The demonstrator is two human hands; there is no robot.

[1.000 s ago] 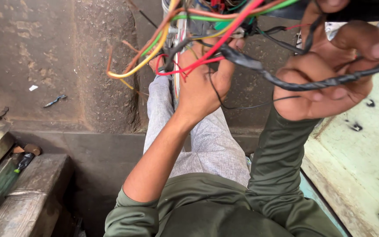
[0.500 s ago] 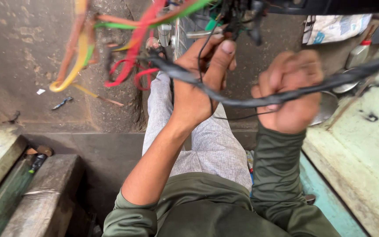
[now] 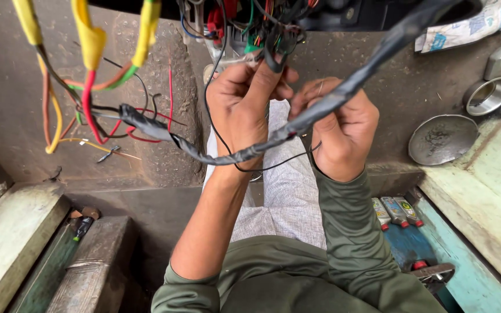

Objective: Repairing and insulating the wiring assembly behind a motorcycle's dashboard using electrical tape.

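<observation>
Overhead, taped grey wiring harness (image 3: 233, 152); coloured wires (image 3: 88, 110) splaying.

Taped wire harness (image 3: 227, 155) across both wrists, loose coloured wires (image 3: 88, 110) left, apparently open right

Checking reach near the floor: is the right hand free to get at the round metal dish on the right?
Probably not at once: the right hand is up at the taped wire bundle, though nothing blocks the dish.

hands (image 3: 297, 116) raised together, fingers curled
</observation>
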